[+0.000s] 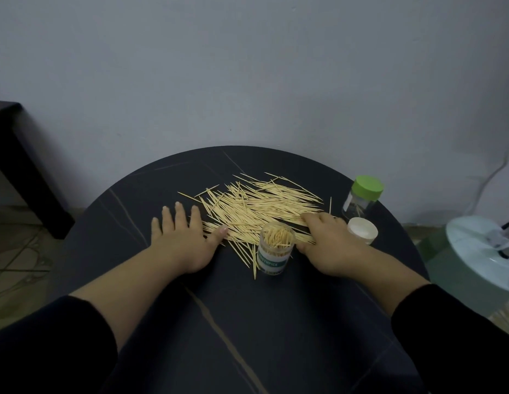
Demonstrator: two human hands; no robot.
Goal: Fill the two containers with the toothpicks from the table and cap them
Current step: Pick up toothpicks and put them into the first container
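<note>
Beside a grey wall (247, 66), left hand (182, 243) lies flat on the dark table (219, 322), right hand (333, 245) grips toothpicks (256, 203)

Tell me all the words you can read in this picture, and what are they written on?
"TOOTHPICK": on the green band of the label around the open toothpick container; the letters are small and curve around the side.
Smaller print under that band: too blurred to read.
Label on the green-capped jar: too blurred to read.
No other writing shows.
</note>
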